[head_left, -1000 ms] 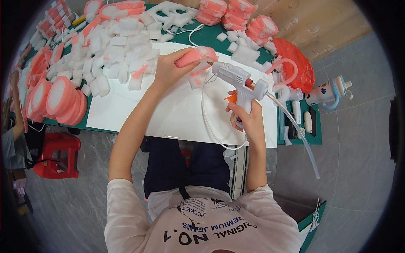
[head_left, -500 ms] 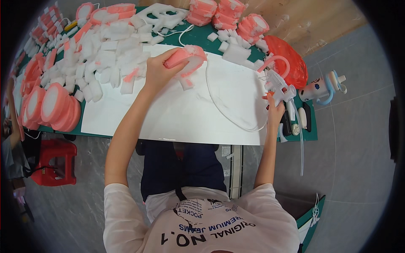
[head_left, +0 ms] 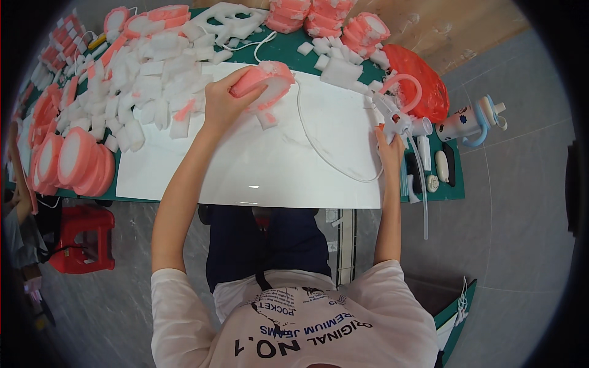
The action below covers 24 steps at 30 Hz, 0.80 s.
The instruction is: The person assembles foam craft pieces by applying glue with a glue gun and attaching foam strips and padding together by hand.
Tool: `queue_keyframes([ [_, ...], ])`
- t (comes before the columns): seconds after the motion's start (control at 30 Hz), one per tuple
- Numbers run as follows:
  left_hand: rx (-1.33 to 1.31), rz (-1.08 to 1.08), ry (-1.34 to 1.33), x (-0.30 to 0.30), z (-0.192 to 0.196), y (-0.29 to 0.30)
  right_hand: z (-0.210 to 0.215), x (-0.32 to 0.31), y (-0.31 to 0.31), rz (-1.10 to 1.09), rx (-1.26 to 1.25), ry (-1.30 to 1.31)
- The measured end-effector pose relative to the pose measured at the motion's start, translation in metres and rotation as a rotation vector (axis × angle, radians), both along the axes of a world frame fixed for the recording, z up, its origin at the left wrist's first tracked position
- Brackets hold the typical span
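Observation:
My left hand (head_left: 222, 101) grips an oval foam piece (head_left: 275, 88), pink around the side with a white face, above the white board (head_left: 257, 165). Against the board below it is a small pink-and-white foam scrap (head_left: 267, 119). At the board's right edge my right hand (head_left: 391, 150) is closed around a white glue gun (head_left: 400, 124) with an orange trigger. A long clear glue stick (head_left: 424, 202) hangs from the gun's back end. The gun's nozzle points away from me, near a pink curved tube (head_left: 416, 86). A white cord (head_left: 319, 152) curves across the board.
Loose white foam blocks (head_left: 153, 80) heap over the left of the green table. Stacked pink-and-white foam ovals (head_left: 83, 162) stand at the left edge, more (head_left: 325, 18) at the back. On the right are a red plastic bag (head_left: 429, 73), a tumbler (head_left: 457, 126) and a red stool (head_left: 83, 236) at lower left.
My right hand has moved the glue gun slightly left and away from me. The foam piece in my left hand has shifted a little left and turned, showing more of its face.

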<state>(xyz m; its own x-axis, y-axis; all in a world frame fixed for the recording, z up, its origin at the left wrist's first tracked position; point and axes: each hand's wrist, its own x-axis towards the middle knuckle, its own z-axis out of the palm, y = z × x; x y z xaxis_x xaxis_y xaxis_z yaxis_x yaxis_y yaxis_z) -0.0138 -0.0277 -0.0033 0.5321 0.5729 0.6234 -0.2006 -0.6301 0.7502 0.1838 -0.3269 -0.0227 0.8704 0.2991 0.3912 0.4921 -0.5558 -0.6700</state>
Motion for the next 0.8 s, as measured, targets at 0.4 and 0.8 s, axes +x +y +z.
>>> queue_keyframes([
  [0.4, 0.041, 0.007, -0.049, -0.002, -0.001, -0.005, 0.0, -0.046, -0.023, -0.092, -0.108, -0.139],
  [0.8, 0.039, -0.019, -0.058, -0.007, 0.002, 0.0, 0.066, -0.221, 0.093, 0.61, 0.121, -0.42],
])
